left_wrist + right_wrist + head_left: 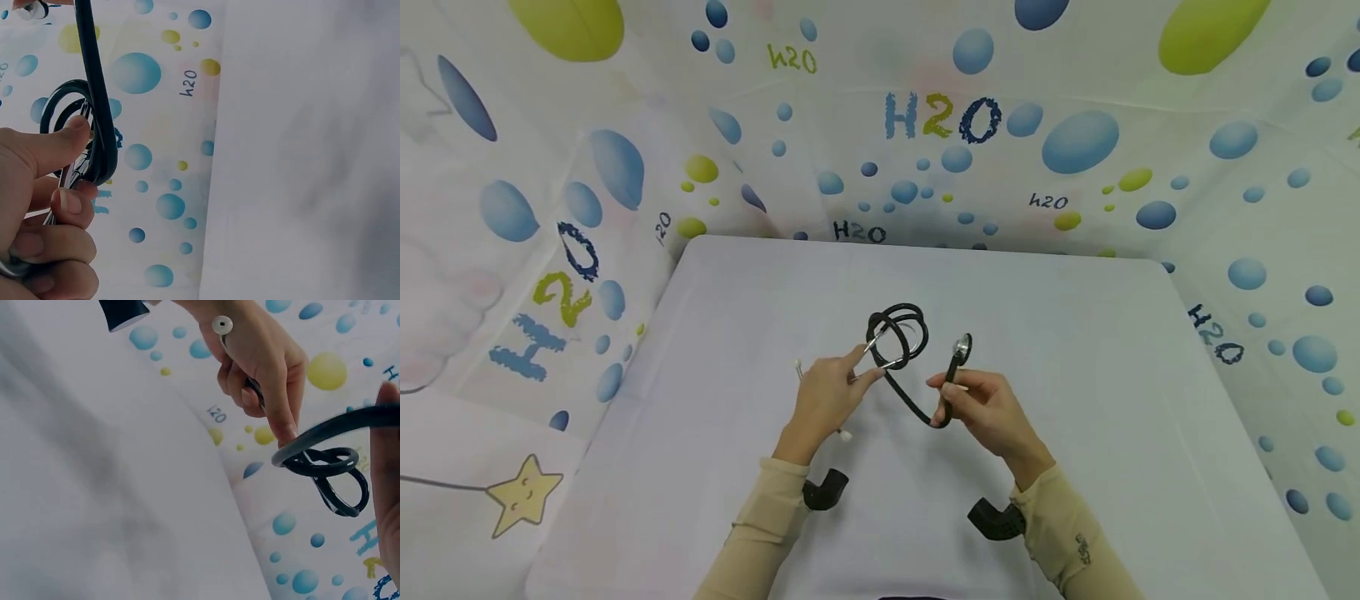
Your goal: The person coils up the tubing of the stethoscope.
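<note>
A black stethoscope (912, 406) with coiled tubing is held between both hands above the table. My left hand (826, 393) grips its metal ear tubes near the coiled loops, thumb and fingers curled round them in the left wrist view. A pale eartip (222, 325) pokes out behind the left hand in the right wrist view. My right hand (987, 407) pinches the tubing just below the silver chest piece (962, 348), which points upward. From there the tube sags and runs left to the coil. Only part of the right hand shows at the edge of the right wrist view.
Below the hands spreads a white table (737, 300) with rounded far corners. Behind and beside it hangs a white curtain (820, 100) printed with blue and green drops and H2O lettering. A black curved wrist piece (826, 490) sits at each sleeve cuff.
</note>
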A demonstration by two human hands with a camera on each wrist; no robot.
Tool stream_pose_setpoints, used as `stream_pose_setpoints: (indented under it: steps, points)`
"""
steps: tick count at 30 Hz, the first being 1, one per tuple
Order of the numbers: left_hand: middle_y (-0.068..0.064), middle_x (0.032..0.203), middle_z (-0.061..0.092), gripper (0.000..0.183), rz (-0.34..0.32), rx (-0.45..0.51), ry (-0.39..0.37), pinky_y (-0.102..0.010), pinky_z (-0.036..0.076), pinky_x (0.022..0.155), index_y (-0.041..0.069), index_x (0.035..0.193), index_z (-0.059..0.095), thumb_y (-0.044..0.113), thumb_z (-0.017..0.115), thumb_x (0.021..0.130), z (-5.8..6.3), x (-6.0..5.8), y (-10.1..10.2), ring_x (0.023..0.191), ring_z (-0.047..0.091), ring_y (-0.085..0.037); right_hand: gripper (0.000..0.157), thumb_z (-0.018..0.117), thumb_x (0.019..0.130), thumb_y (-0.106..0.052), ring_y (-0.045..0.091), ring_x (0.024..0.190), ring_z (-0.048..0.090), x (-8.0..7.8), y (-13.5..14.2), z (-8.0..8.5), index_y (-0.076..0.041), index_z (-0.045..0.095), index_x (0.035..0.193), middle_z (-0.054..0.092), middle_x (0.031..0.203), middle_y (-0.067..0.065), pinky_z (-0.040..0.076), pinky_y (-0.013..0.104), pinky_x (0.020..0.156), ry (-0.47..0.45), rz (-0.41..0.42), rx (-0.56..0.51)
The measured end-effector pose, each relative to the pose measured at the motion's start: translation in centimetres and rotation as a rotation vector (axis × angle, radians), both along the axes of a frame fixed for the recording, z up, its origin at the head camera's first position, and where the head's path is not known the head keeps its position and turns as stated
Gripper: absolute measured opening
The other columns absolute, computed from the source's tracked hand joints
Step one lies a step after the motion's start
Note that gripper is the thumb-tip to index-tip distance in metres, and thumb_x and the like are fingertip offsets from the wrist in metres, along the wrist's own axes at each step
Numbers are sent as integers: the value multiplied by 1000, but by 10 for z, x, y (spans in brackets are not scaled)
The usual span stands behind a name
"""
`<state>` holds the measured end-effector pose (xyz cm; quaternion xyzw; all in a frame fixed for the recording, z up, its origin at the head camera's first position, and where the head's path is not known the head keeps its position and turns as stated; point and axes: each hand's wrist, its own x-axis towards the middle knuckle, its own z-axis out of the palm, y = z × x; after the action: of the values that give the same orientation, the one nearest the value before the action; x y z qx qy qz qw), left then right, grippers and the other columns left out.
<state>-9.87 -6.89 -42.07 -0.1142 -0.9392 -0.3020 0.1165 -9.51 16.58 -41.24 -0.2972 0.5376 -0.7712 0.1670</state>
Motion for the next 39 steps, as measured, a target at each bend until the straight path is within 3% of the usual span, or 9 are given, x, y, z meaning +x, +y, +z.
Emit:
stream_pose_setpoints:
  steps: [8, 12, 18, 23, 27, 31, 33, 36, 39]
  points:
    - [3, 47, 47, 38, 37, -27, 14, -23, 27, 39, 5, 113, 69, 29, 72, 83, -3, -5, -14, 44, 33, -8, 25, 48, 93, 7, 9, 68, 62, 6, 17, -1, 0, 67, 109, 61, 92, 7, 49, 23, 61, 26, 346, 25]
    - [1, 50, 53, 35, 21, -53, 4, -23, 29, 39, 7, 111, 70, 29, 71, 84, -6, -6, -14, 45, 37, -9, 27, 49, 91, 10, 14, 66, 64, 6, 20, 7, -1, 67, 109, 62, 98, 5, 51, 25, 62, 70, 447, 5]
    - [0, 52, 55, 31, 57, -85, -18, -24, 30, 39, 11, 108, 72, 29, 72, 82, -9, -5, -14, 46, 40, -11, 21, 50, 91, 11, 32, 60, 61, 8, 19, 19, 12, 61, 109, 60, 98, 23, 54, 38, 56, 210, 563, -57]
    - [-3, 59, 62, 34, 25, -135, -62, -25, 34, 40, 11, 109, 71, 33, 71, 83, -12, -3, -16, 49, 46, -12, 27, 48, 93, 8, 20, 68, 64, 7, 17, 26, 5, 61, 116, 62, 102, 12, 54, 35, 59, 192, 488, -80]
    - [-3, 58, 61, 39, 0, -135, -82, -26, 37, 43, 9, 113, 68, 34, 70, 84, -14, 1, -16, 50, 48, -13, 30, 45, 96, 5, 13, 68, 59, 4, 15, 32, 1, 60, 121, 62, 93, 4, 50, 29, 58, 147, 285, -94]
    - [-5, 61, 60, 47, -28, -113, -72, -30, 41, 45, 5, 121, 57, 36, 66, 87, -13, 4, -14, 50, 51, -15, 29, 45, 97, 2, 13, 63, 54, 1, 9, 36, -6, 63, 118, 59, 78, 3, 45, 27, 57, 108, 20, 21]
    - [-5, 59, 59, 50, -40, -119, -66, -30, 40, 44, 5, 125, 51, 37, 64, 88, -12, 4, -12, 48, 50, -15, 27, 46, 97, 0, 12, 61, 54, 1, 4, 37, -9, 64, 115, 59, 72, 3, 46, 27, 56, 88, -69, 83]
    - [-6, 56, 56, 51, -42, -146, -66, -30, 37, 41, 7, 128, 49, 37, 62, 89, -12, 5, -10, 46, 46, -16, 27, 47, 97, 0, 12, 58, 53, 2, -1, 41, -10, 65, 113, 57, 70, 4, 45, 27, 53, 80, -111, 123]
    - [-9, 55, 54, 49, -5, -188, -91, -32, 36, 40, 8, 126, 50, 36, 63, 88, -12, 5, -9, 46, 47, -20, 26, 46, 96, 2, 15, 54, 53, 4, -2, 48, -7, 64, 113, 57, 68, 3, 46, 30, 50, 143, -84, 135]
